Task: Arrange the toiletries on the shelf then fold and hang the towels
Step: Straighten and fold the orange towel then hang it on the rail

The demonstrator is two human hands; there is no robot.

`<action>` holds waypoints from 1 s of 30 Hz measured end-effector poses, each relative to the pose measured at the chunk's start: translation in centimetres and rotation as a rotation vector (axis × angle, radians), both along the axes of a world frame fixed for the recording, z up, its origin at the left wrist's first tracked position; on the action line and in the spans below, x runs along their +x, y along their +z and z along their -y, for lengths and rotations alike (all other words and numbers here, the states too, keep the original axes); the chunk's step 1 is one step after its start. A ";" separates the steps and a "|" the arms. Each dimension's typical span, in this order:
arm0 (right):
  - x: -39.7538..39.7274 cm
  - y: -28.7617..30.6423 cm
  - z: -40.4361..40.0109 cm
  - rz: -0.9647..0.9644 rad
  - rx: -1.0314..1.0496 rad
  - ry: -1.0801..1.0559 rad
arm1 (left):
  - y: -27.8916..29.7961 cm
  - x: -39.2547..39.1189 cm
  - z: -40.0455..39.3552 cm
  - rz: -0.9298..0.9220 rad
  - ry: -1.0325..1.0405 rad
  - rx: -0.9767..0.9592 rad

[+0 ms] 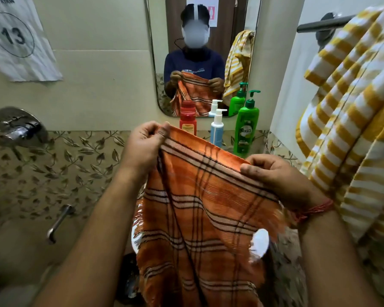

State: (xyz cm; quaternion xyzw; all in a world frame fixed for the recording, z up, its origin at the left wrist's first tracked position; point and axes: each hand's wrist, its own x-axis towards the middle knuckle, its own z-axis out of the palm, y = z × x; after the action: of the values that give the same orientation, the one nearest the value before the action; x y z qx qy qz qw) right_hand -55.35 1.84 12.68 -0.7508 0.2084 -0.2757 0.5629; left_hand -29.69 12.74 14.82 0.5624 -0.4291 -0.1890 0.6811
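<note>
Two hands pinch the orange towel's (200, 196) top edge, left hand (142, 145) farther, right hand (273, 173) nearer the rail (319, 24); it hangs lengthwise.

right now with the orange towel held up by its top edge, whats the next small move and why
Probably bring the left hand across to the right hand, halving the orange towel. Both pinch its top edge and it hangs open, unfolded; the bottles already stand below the mirror.

The left hand (142, 144) and right hand (273, 173) pinch the top edge of an orange towel (200, 207), which hangs below them. Three bottles (246, 127) stand beyond the hands. A yellow towel (350, 120) hangs just right of the right hand.
</note>
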 end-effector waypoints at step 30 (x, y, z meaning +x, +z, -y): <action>5.9 -0.3 -3.0 0.444 -0.136 0.051 | 0.4 -4.0 1.0 0.009 -0.248 0.019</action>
State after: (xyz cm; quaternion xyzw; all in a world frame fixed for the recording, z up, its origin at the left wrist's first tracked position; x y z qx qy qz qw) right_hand -49.46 4.79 12.37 -0.7130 0.0412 -0.4332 0.5499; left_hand -33.69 11.70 15.25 0.5122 -0.4967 -0.2734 0.6451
